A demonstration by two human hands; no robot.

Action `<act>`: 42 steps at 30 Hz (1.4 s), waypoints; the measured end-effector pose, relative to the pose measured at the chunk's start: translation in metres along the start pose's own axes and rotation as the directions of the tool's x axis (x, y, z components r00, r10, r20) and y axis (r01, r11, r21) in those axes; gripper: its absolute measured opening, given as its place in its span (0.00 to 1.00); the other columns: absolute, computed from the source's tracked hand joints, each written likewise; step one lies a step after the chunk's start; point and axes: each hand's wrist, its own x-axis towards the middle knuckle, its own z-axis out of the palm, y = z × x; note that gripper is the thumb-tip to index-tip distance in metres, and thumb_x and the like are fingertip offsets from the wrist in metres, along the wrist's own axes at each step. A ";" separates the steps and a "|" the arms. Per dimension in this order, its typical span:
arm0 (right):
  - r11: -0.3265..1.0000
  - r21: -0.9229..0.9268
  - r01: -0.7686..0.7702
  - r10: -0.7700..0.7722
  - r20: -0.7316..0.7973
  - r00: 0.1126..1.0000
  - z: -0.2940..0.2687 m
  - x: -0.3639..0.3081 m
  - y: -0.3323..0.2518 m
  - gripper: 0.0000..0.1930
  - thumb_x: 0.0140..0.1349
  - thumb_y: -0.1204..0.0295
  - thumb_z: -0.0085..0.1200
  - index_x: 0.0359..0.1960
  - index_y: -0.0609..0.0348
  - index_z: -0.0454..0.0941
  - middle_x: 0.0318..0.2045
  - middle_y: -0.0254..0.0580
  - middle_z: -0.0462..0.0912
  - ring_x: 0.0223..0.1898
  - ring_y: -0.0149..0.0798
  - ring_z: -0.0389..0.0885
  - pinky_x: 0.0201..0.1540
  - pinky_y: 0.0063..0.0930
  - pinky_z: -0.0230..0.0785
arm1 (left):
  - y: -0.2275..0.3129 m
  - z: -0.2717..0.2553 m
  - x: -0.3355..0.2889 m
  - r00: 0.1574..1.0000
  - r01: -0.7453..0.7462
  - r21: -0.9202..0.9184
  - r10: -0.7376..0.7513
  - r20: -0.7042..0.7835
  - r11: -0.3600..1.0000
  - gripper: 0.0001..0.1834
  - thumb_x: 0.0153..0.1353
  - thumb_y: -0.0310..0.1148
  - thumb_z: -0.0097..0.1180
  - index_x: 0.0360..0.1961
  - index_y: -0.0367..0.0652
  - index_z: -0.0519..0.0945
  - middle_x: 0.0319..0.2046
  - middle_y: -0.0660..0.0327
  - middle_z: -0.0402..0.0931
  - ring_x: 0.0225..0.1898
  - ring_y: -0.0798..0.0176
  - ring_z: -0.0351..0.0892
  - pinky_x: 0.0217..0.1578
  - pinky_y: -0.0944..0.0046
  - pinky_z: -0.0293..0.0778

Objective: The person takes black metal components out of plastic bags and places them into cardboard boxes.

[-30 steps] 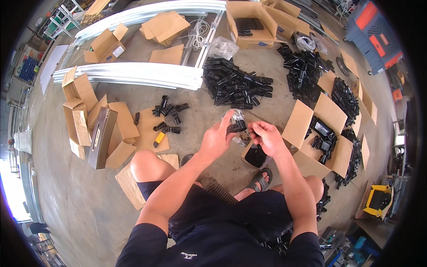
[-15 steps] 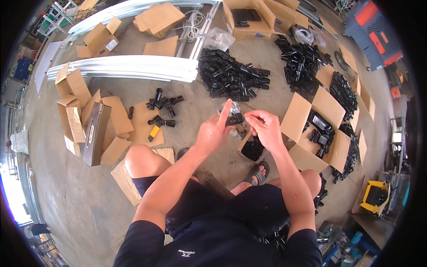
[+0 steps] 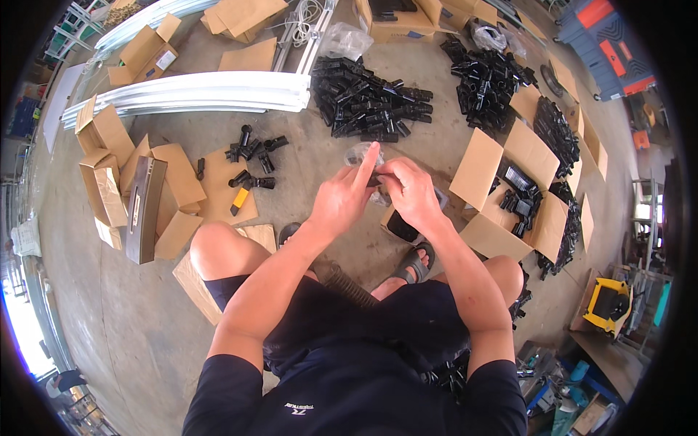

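My left hand (image 3: 339, 202) is closed around a small black plastic fitting (image 3: 374, 180), its index finger stretched out past the part. The fingertips of my right hand (image 3: 411, 192) are pinched at the near end of the same fitting, and both hands cover most of it. Just beyond them on the floor lies a clear plastic bag (image 3: 355, 154). Below my right hand stands a small open carton (image 3: 387, 218) with something black in it. To the left, several black tube fittings (image 3: 251, 154) lie beside a yellow-and-black knife (image 3: 239, 201).
Heaps of black fittings (image 3: 367, 98) lie ahead, with another pile (image 3: 483, 83) farther right. An open cardboard box (image 3: 476, 163) of black parts stands at right. White metal rails (image 3: 189, 94) and a brown metal bar (image 3: 145, 211) lie left.
My right hand has moved left and closed in on the black fitting, meeting my left hand. The whole view has shifted slightly, with floor objects sitting higher and farther left.
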 end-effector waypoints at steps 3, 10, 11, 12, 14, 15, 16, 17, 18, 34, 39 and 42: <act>0.984 -0.077 0.162 -0.163 0.004 0.987 0.006 -0.001 0.008 0.09 0.60 0.85 0.58 0.41 0.66 0.80 0.38 0.49 0.83 0.39 0.53 0.84 0.41 0.41 0.77 | -0.001 0.003 -0.001 1.000 -0.017 -0.006 0.017 -0.015 1.000 0.54 0.48 0.25 0.72 0.77 0.43 0.59 0.31 0.58 0.81 0.33 0.52 0.82 0.29 0.55 0.80; 0.936 -0.295 0.194 -0.193 0.034 0.981 0.009 -0.004 0.002 0.10 0.56 0.82 0.63 0.40 0.61 0.83 0.36 0.46 0.81 0.41 0.52 0.82 0.41 0.43 0.76 | -0.004 0.008 -0.003 0.999 -0.030 -0.028 0.029 -0.031 0.999 0.53 0.48 0.24 0.71 0.77 0.43 0.59 0.32 0.58 0.82 0.34 0.52 0.83 0.28 0.54 0.80; 0.938 -0.292 0.188 -0.189 0.026 0.982 0.006 -0.002 -0.002 0.10 0.56 0.81 0.63 0.41 0.60 0.84 0.37 0.45 0.81 0.41 0.51 0.82 0.41 0.42 0.76 | -0.004 0.008 -0.004 0.999 -0.014 -0.047 0.012 -0.039 0.999 0.52 0.49 0.24 0.71 0.76 0.43 0.60 0.33 0.57 0.82 0.34 0.51 0.83 0.28 0.54 0.80; 0.940 -0.291 0.180 -0.183 0.015 0.983 0.005 0.000 -0.003 0.11 0.56 0.81 0.64 0.41 0.59 0.85 0.37 0.44 0.81 0.42 0.51 0.82 0.42 0.42 0.76 | -0.005 0.008 -0.005 0.999 -0.001 -0.067 -0.002 -0.045 0.998 0.50 0.49 0.24 0.71 0.75 0.42 0.61 0.34 0.56 0.83 0.35 0.50 0.84 0.29 0.54 0.80; 0.944 -0.280 0.174 -0.187 -0.020 0.982 0.001 0.002 0.005 0.10 0.56 0.77 0.65 0.41 0.54 0.86 0.36 0.39 0.80 0.41 0.47 0.81 0.41 0.40 0.77 | -0.007 0.007 -0.005 0.999 0.029 -0.081 -0.032 -0.037 0.996 0.48 0.50 0.25 0.71 0.73 0.42 0.62 0.36 0.55 0.84 0.36 0.49 0.84 0.30 0.53 0.81; 0.947 -0.273 0.171 -0.187 -0.034 0.982 -0.002 0.003 0.008 0.10 0.56 0.75 0.66 0.41 0.52 0.87 0.35 0.37 0.79 0.41 0.46 0.81 0.41 0.39 0.78 | -0.007 0.008 -0.005 0.998 0.048 -0.077 -0.050 -0.023 0.996 0.47 0.51 0.25 0.71 0.72 0.41 0.63 0.36 0.54 0.84 0.37 0.48 0.85 0.30 0.53 0.81; 0.953 -0.258 0.160 -0.173 -0.029 0.985 -0.003 0.003 0.008 0.10 0.57 0.76 0.65 0.41 0.52 0.87 0.36 0.38 0.80 0.42 0.47 0.81 0.42 0.39 0.78 | -0.008 0.008 -0.005 0.998 0.067 -0.072 -0.068 -0.009 0.995 0.45 0.51 0.25 0.71 0.71 0.41 0.64 0.37 0.53 0.84 0.37 0.48 0.85 0.30 0.53 0.81; 0.959 -0.243 0.148 -0.159 -0.024 0.987 -0.004 0.005 0.005 0.10 0.57 0.76 0.65 0.41 0.53 0.87 0.37 0.39 0.80 0.42 0.47 0.82 0.42 0.40 0.77 | -0.007 0.009 -0.005 0.999 0.048 -0.066 -0.049 -0.015 0.997 0.45 0.51 0.25 0.71 0.71 0.41 0.64 0.37 0.53 0.84 0.37 0.48 0.85 0.31 0.53 0.81; 0.964 -0.229 0.138 -0.147 -0.021 0.989 -0.004 0.006 0.004 0.10 0.57 0.77 0.64 0.41 0.53 0.86 0.38 0.40 0.81 0.43 0.48 0.82 0.43 0.40 0.77 | -0.007 0.009 -0.004 0.999 0.026 -0.059 -0.028 -0.023 0.998 0.44 0.51 0.25 0.71 0.70 0.41 0.65 0.37 0.53 0.84 0.36 0.48 0.85 0.31 0.53 0.81; 0.924 -0.277 0.264 -0.252 0.078 0.965 0.005 0.003 0.018 0.09 0.55 0.82 0.63 0.38 0.59 0.80 0.37 0.45 0.83 0.41 0.52 0.81 0.43 0.43 0.76 | -0.005 0.008 -0.002 0.997 0.075 -0.055 -0.074 0.025 0.996 0.41 0.53 0.23 0.71 0.68 0.42 0.66 0.37 0.54 0.84 0.38 0.48 0.85 0.35 0.55 0.81; 0.967 -0.180 0.180 -0.175 0.044 0.984 0.004 0.005 0.015 0.08 0.58 0.81 0.61 0.39 0.61 0.80 0.37 0.47 0.83 0.42 0.55 0.81 0.45 0.45 0.75 | -0.005 0.007 -0.001 0.996 0.082 -0.050 -0.081 0.028 0.995 0.41 0.53 0.23 0.71 0.68 0.42 0.66 0.37 0.55 0.84 0.38 0.48 0.85 0.35 0.54 0.81; 0.987 -0.130 0.097 -0.092 0.047 0.995 -0.001 0.009 0.012 0.06 0.59 0.80 0.61 0.37 0.63 0.79 0.36 0.48 0.83 0.44 0.55 0.81 0.47 0.47 0.76 | -0.008 0.008 -0.002 0.996 0.090 -0.065 -0.088 0.028 0.994 0.41 0.53 0.23 0.71 0.68 0.43 0.66 0.37 0.55 0.84 0.39 0.48 0.85 0.36 0.54 0.81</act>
